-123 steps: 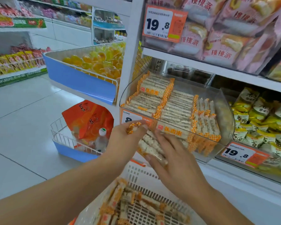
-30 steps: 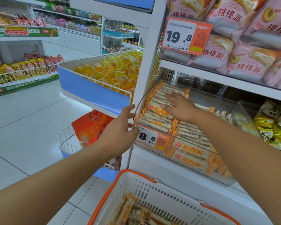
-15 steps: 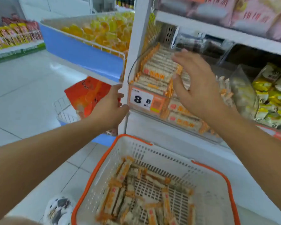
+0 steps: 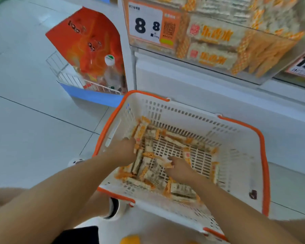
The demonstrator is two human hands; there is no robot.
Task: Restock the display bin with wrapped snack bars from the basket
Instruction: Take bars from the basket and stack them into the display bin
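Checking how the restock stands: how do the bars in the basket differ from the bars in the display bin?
The bars in the basket lie loose and criss-crossed in a thin layer, with the slotted floor showing between them; the bars in the display bin are stacked in tidy rows that fill it. The basket sits low, with the left hand and right hand among its bars; the display bin sits up on the shelf, untouched. Both lots share pale wrappers with orange ends.

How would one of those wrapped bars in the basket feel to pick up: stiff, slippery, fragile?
Probably stiff: each bar lies straight, even propped on others. Likely light, as they are small and the basket holds many in a loose heap. The glossy wrappers look slippery, so bars may slide over one another under the hands.
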